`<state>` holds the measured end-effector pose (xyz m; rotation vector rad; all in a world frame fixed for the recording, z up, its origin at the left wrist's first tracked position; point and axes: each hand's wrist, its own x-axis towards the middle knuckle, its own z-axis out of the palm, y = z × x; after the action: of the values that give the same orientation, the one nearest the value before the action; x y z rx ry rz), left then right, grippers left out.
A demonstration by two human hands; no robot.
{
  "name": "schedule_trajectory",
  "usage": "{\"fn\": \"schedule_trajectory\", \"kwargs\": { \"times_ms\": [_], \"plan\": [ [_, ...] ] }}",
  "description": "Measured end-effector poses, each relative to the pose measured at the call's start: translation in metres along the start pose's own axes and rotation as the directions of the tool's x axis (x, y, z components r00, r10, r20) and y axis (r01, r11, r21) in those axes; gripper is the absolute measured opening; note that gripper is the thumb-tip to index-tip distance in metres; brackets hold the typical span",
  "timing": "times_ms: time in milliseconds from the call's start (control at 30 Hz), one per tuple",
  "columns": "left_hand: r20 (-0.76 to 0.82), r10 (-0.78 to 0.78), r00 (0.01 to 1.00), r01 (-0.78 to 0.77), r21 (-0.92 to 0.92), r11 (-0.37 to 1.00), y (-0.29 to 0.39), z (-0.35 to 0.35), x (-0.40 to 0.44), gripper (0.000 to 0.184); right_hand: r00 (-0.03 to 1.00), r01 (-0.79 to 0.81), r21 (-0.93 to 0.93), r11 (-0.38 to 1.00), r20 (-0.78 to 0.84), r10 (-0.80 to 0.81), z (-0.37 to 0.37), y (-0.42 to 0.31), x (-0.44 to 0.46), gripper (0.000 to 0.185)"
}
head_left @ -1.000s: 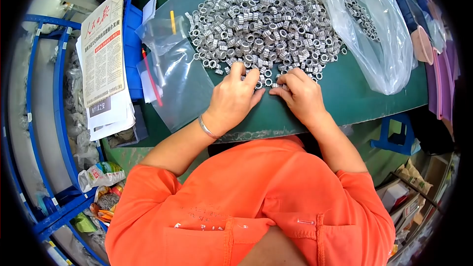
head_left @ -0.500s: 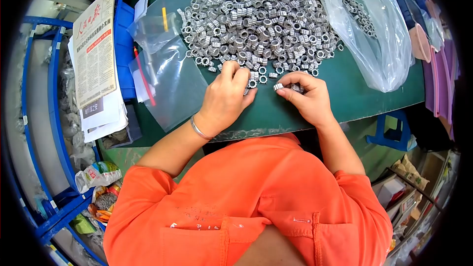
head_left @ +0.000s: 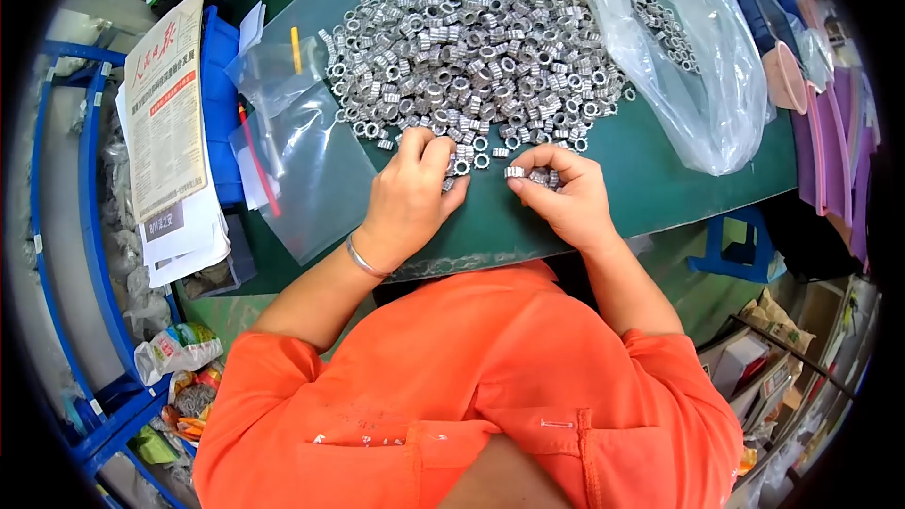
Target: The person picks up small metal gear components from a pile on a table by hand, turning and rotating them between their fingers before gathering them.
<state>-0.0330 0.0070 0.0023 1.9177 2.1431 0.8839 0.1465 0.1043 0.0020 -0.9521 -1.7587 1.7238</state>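
A large heap of small grey metal rings [head_left: 462,47] with notched, gear-like outer edges lies on the green table. At its near edge my left hand [head_left: 405,193] has its fingers curled down, with a metal ring [head_left: 449,185] partly showing between fingers and thumb. Other loose rings [head_left: 482,161] lie just beside those fingertips. To the right, my right hand [head_left: 573,196] pinches one ring [head_left: 514,172] between thumb and forefinger. Several more rings [head_left: 544,178] are gathered inside its curled fingers, partly hidden.
A clear plastic bag [head_left: 702,113] holding more rings lies right of the heap. Flat plastic bags [head_left: 325,170], a red pen [head_left: 257,160] and a yellow strip [head_left: 295,50] are on the left. A newspaper [head_left: 170,113] leans against a blue bin [head_left: 219,104]. Below right stands a blue stool [head_left: 731,245].
The whole view has shifted slightly, so the table and heap appear further left. Both hands keep nearly the same pose, the right still pinching a ring.
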Motion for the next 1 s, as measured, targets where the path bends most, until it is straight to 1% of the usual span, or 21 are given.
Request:
{"fn": "schedule_trajectory", "kwargs": {
  "times_ms": [33,67,100,133,200,267,300,333,367,400,433,500,567,633,667,700,767,867,900,967,1000],
  "plan": [
    [0.000,-0.004,1.000,0.004,0.009,1.000,0.001,0.000,0.000,0.038,0.987,-0.158,0.320,0.934,0.077,0.141,-0.003,-0.001,-0.001,0.012],
    [-0.007,-0.002,1.000,0.002,0.010,1.000,0.002,0.001,0.002,0.038,0.953,-0.303,0.583,0.754,0.184,0.240,-0.010,-0.001,-0.001,0.013],
    [-0.027,0.012,1.000,-0.013,-0.009,1.000,0.001,0.003,0.002,0.038,0.954,-0.297,0.728,0.617,0.254,0.159,-0.016,0.000,0.001,0.014],
    [-0.054,0.031,0.998,-0.033,-0.038,0.999,0.002,0.003,0.002,0.038,0.965,-0.261,0.802,0.537,0.230,0.125,-0.017,-0.009,0.002,0.011],
    [-0.022,-0.009,1.000,0.008,-0.042,0.999,0.001,0.002,0.002,0.037,0.990,-0.136,0.811,0.569,0.139,0.038,-0.033,-0.018,0.010,0.010],
    [-0.037,-0.005,0.999,0.003,-0.061,0.998,0.000,0.004,0.002,0.036,0.997,0.077,0.664,0.744,-0.072,-0.039,-0.062,-0.029,0.028,0.009],
    [-0.036,-0.008,0.999,0.006,-0.060,0.998,0.000,0.003,0.001,0.035,0.957,0.153,0.432,0.889,-0.290,-0.024,-0.075,-0.041,0.038,0.010],
    [-0.037,-0.015,0.999,0.013,-0.061,0.998,0.000,0.003,0.000,0.035,0.870,0.163,0.168,0.972,-0.489,-0.061,-0.088,-0.053,0.049,0.011],
    [-0.051,-0.002,0.999,-0.001,-0.062,0.998,0.000,0.003,0.000,0.035,0.735,0.192,-0.336,0.922,-0.573,-0.362,-0.107,-0.050,0.066,0.012],
    [-0.063,0.006,0.998,-0.010,-0.061,0.998,-0.001,0.003,0.000,0.034,0.591,0.109,-0.752,0.650,-0.476,-0.651,-0.125,-0.045,0.083,0.013],
    [-0.066,-0.003,0.998,-0.002,-0.063,0.998,0.000,0.003,0.000,0.035,0.492,0.159,-0.895,0.416,-0.294,-0.820,-0.140,-0.044,0.096,0.012],
    [-0.076,-0.009,0.997,0.003,-0.071,0.997,-0.002,0.004,-0.001,0.034,0.399,0.210,-0.964,0.163,-0.068,-0.914,-0.132,-0.047,0.101,0.011],
    [-0.096,0.000,0.995,-0.007,-0.076,0.997,-0.003,0.005,0.000,0.034,0.467,0.341,-0.900,0.271,-0.088,-0.880,-0.106,-0.055,0.084,0.008],
    [-0.079,-0.026,0.997,0.020,-0.075,0.997,-0.004,0.005,0.000,0.033,0.765,0.422,-0.697,0.580,-0.070,-0.640,-0.061,-0.051,0.054,0.008],
    [-0.067,-0.027,0.997,0.021,-0.083,0.996,-0.005,0.005,0.000,0.033,0.807,0.491,-0.638,0.593,0.078,-0.585,-0.045,-0.042,0.045,0.009],
    [-0.066,-0.027,0.997,0.022,-0.073,0.997,-0.005,0.005,0.000,0.032,0.796,0.560,-0.612,0.558,0.210,-0.568,-0.030,-0.033,0.039,0.009],
    [-0.072,-0.035,0.997,0.029,-0.078,0.997,-0.005,0.004,0.001,0.032,0.758,0.589,-0.697,0.409,0.301,-0.579,-0.006,-0.014,0.031,0.017],
    [-0.082,-0.036,0.996,0.029,-0.081,0.996,-0.006,0.006,0.000,0.031,0.751,0.590,-0.724,0.357,0.330,-0.573,0.007,0.002,0.028,0.020],
    [-0.087,-0.035,0.996,0.028,-0.080,0.996,-0.006,0.006,0.001,0.031,0.749,0.596,-0.720,0.355,0.339,-0.569,0.007,0.006,0.027,0.020],
    [-0.096,-0.047,0.994,0.039,-0.085,0.996,-0.007,0.006,0.000,0.031,0.816,0.546,-0.612,0.572,0.235,-0.527,0.005,0.011,0.021,0.019],
    [-0.093,-0.041,0.995,0.033,-0.092,0.995,-0.007,0.005,0.000,0.032,0.816,0.549,-0.613,0.569,0.244,-0.524,0.005,0.010,0.017,0.019]
  ]
}}
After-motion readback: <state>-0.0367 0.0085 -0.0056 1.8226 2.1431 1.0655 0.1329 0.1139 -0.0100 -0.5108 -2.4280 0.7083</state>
